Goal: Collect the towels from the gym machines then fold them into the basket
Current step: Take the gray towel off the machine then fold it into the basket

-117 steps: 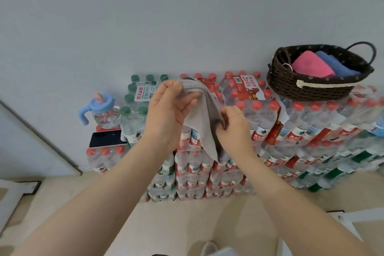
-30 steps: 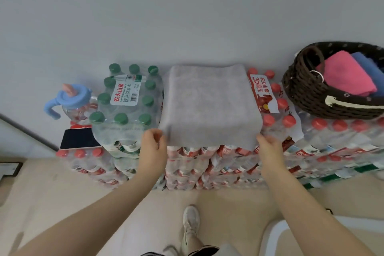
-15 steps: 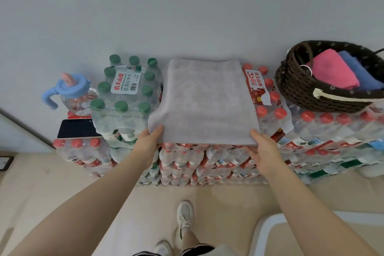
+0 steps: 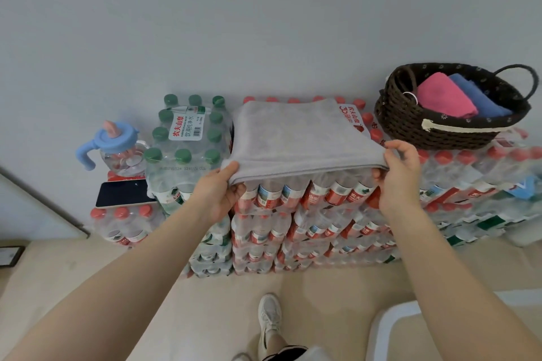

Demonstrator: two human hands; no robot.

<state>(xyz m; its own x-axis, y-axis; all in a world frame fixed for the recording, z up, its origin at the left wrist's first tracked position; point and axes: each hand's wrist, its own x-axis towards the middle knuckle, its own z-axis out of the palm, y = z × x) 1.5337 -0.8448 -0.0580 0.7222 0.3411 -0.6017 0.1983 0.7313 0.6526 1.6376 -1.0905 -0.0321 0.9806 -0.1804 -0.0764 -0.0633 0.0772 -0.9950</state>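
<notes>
On top of the stacked water bottle packs point(image 4: 308, 199), a gray towel point(image 4: 296, 138) lies spread flat, so it can be folded on a level place. The person stands in front of the stack. Their left hand point(image 4: 218, 193) pinches the near left corner of the towel, and their right hand point(image 4: 400, 173) pinches the near right corner. Both corners are lifted a little, I think to fold the near edge over toward the wall. At the right end of the stack sits a brown basket point(image 4: 434, 135), close by for the next step. A pink towel point(image 4: 443, 98) and a blue towel point(image 4: 481, 99) already lie folded in it.
</notes>
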